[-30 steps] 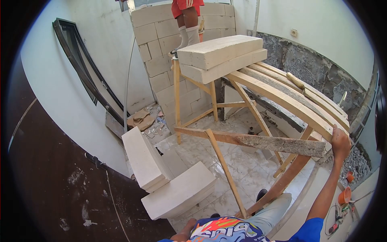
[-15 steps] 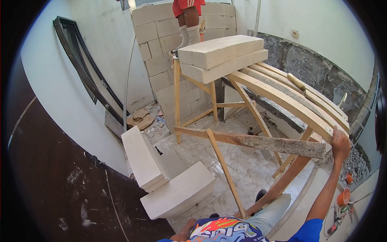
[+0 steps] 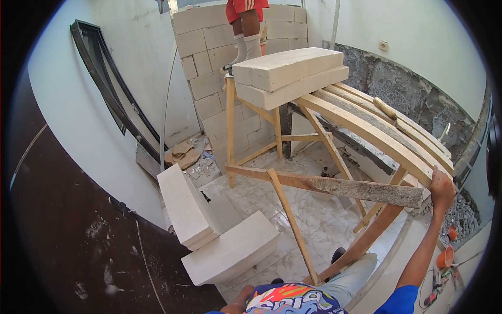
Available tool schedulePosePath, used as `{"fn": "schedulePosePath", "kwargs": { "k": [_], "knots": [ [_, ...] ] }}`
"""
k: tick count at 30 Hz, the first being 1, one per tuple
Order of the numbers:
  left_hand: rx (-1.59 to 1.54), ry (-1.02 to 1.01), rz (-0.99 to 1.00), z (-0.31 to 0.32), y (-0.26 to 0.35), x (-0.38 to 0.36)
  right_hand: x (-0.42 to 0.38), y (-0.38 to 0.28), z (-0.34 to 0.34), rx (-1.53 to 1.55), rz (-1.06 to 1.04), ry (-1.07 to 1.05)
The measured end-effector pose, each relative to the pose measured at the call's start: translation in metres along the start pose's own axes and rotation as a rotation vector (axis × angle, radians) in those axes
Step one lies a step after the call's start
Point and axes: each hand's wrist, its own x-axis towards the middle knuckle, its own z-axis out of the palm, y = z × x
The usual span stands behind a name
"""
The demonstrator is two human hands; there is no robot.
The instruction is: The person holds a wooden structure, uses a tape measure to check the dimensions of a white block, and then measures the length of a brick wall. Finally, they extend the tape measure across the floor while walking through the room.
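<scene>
My right hand [image 3: 443, 189] is closed round the near end of a wooden beam [image 3: 374, 133], the front one of several laid side by side as a platform. Two pale blocks [image 3: 290, 68] lie stacked on the far end of these beams. Low at the bottom edge, my left hand [image 3: 246, 291] rests close to my body, nearest to a pale block [image 3: 232, 248] on the floor; its fingers are not clear. Another long block [image 3: 188, 204] lies against that one. A rough plank [image 3: 361, 189] crosses below the beams as part of the wooden trestle.
A person in red shorts [image 3: 246, 10] stands on the trestle's far end, before a block wall [image 3: 209, 39]. A hand tool [image 3: 384, 107] lies on the beams. Orange containers [image 3: 445, 256] and cables are at right. A dark door panel [image 3: 68, 225] is at left.
</scene>
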Motion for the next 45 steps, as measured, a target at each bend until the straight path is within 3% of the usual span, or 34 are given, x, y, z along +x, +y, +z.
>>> {"fn": "schedulePosePath", "kwargs": {
  "k": [9, 45],
  "knots": [
    [0.136, -0.045, 0.021, 0.006, -0.005, 0.007, -0.001, -0.002, -0.001, -0.016, 0.009, -0.004],
    [0.138, -0.100, 0.000, 0.005, -0.006, 0.009, 0.000, -0.003, -0.002, -0.010, 0.008, 0.000]
  ]
}}
